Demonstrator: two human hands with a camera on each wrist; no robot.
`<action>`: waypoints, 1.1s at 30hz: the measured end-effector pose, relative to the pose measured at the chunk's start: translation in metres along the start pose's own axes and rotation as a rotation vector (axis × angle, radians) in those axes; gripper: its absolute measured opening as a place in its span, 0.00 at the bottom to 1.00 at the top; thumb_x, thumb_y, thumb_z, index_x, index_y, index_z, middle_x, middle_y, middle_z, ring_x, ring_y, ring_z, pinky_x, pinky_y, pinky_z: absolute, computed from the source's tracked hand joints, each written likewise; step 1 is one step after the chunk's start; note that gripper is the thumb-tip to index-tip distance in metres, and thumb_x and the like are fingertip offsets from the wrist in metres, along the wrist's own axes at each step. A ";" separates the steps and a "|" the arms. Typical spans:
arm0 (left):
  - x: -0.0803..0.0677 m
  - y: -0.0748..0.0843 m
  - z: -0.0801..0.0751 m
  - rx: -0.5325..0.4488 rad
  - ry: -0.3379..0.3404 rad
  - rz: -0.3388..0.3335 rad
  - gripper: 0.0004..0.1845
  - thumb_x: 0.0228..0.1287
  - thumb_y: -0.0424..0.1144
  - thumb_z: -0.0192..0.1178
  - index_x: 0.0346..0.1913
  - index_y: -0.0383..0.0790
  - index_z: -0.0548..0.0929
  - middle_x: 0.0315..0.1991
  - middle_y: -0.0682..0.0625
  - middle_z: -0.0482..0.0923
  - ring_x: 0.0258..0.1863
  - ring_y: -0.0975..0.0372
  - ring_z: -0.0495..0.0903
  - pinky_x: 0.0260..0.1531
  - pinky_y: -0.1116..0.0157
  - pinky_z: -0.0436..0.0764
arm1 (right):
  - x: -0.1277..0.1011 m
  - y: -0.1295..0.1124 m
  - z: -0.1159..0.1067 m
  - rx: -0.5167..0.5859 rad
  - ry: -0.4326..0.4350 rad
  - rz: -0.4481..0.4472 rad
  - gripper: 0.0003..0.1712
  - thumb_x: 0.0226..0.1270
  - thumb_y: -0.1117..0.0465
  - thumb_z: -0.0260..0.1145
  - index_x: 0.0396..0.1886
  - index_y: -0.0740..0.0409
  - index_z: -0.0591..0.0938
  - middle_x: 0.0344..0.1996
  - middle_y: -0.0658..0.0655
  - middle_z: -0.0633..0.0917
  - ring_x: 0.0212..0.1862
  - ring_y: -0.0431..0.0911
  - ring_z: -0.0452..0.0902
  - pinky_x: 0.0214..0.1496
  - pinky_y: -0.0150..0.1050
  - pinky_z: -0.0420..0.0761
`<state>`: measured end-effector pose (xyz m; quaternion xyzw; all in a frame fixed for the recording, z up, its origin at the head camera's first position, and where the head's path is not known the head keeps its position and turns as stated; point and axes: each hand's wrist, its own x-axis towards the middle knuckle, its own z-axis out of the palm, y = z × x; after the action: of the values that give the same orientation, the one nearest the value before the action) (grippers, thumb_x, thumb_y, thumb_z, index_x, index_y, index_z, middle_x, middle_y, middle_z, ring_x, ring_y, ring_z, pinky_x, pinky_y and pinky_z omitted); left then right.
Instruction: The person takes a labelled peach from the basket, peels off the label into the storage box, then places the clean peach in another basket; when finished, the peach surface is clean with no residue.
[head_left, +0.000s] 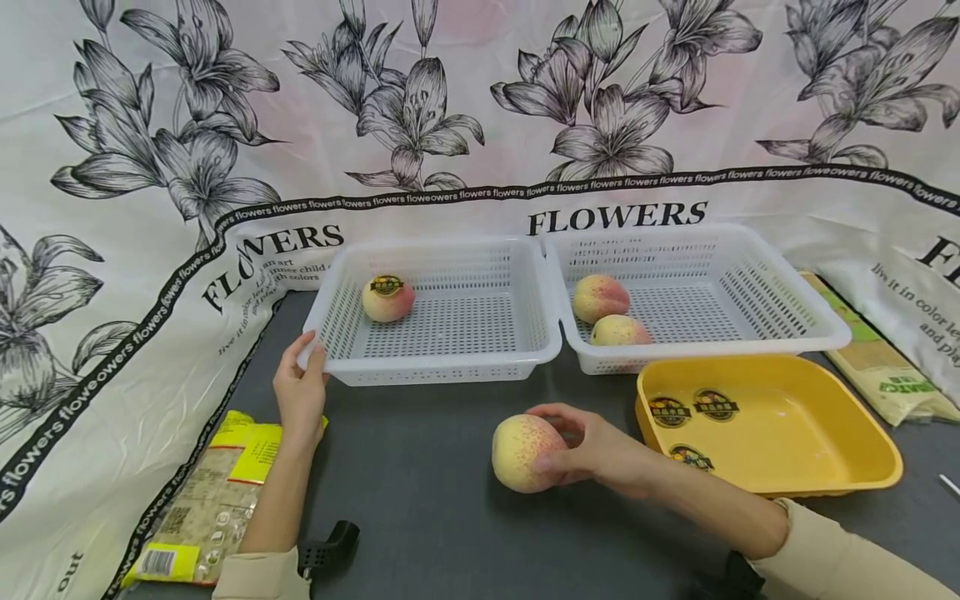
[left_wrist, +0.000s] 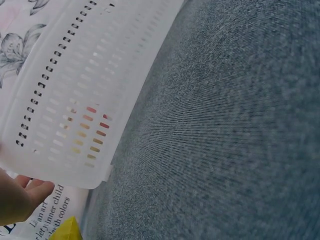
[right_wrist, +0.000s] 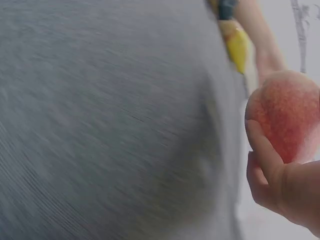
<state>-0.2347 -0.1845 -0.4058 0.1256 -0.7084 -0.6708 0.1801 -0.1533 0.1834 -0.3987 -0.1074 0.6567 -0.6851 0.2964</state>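
My right hand (head_left: 600,450) holds a peach (head_left: 525,454) between thumb and fingers above the dark table, in front of the two baskets. The peach's red side (right_wrist: 290,115) shows in the right wrist view. At the left, my left hand (head_left: 300,392) grips the front left corner of a white plastic basket (head_left: 442,371), thumb and fingers at its rim. One peach (head_left: 387,298) with a dark label lies in that basket. A second white basket (head_left: 705,346) stands to its right, with two peaches, one (head_left: 600,298) behind the other (head_left: 621,330).
A yellow tray (head_left: 795,425) with several dark round stickers stands at the right, before the second basket. Plastic packages lie at the far left (head_left: 217,500) and far right (head_left: 892,367). Flower-printed cloth (head_left: 465,100) hangs behind the dark tabletop (head_left: 405,500).
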 end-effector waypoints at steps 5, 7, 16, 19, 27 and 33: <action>0.000 0.003 -0.001 -0.013 0.001 0.012 0.23 0.73 0.43 0.50 0.67 0.42 0.69 0.59 0.45 0.69 0.52 0.54 0.72 0.52 0.57 0.72 | -0.011 -0.033 -0.018 -0.002 0.034 -0.066 0.39 0.62 0.65 0.67 0.69 0.64 0.59 0.60 0.66 0.67 0.52 0.56 0.71 0.51 0.50 0.77; 0.000 0.004 -0.001 -0.013 0.002 0.010 0.23 0.73 0.43 0.50 0.67 0.42 0.69 0.59 0.45 0.69 0.52 0.55 0.72 0.53 0.57 0.72 | -0.015 -0.048 -0.026 -0.014 0.060 -0.089 0.39 0.64 0.65 0.65 0.70 0.62 0.58 0.62 0.66 0.65 0.54 0.56 0.70 0.53 0.49 0.76; -0.001 0.006 -0.002 -0.016 -0.020 0.010 0.23 0.73 0.43 0.50 0.68 0.42 0.68 0.61 0.44 0.68 0.55 0.53 0.71 0.50 0.64 0.73 | -0.026 -0.098 -0.084 -0.004 0.252 -0.202 0.33 0.70 0.61 0.59 0.70 0.50 0.56 0.62 0.60 0.59 0.56 0.54 0.63 0.51 0.44 0.77; -0.001 0.006 -0.002 -0.011 -0.020 0.010 0.23 0.73 0.43 0.49 0.68 0.42 0.67 0.61 0.44 0.69 0.55 0.53 0.70 0.51 0.61 0.72 | -0.024 -0.105 -0.111 0.028 0.333 -0.206 0.32 0.71 0.59 0.59 0.69 0.49 0.57 0.58 0.57 0.62 0.52 0.49 0.69 0.48 0.41 0.79; -0.002 0.002 -0.001 0.063 0.008 0.017 0.23 0.73 0.45 0.49 0.68 0.43 0.69 0.53 0.47 0.71 0.43 0.60 0.72 0.45 0.65 0.73 | -0.011 -0.102 -0.168 -0.007 0.517 -0.087 0.47 0.66 0.52 0.64 0.75 0.55 0.47 0.54 0.56 0.64 0.41 0.40 0.77 0.51 0.46 0.76; -0.004 -0.001 -0.001 0.086 0.008 0.036 0.23 0.73 0.45 0.49 0.67 0.43 0.69 0.51 0.49 0.70 0.39 0.64 0.71 0.40 0.70 0.73 | 0.006 -0.092 -0.192 -0.111 0.604 0.033 0.54 0.64 0.44 0.64 0.75 0.62 0.44 0.58 0.61 0.63 0.49 0.47 0.72 0.58 0.52 0.69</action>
<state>-0.2303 -0.1836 -0.4067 0.1232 -0.7378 -0.6361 0.1894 -0.2855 0.3367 -0.3329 0.0957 0.7531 -0.6443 0.0925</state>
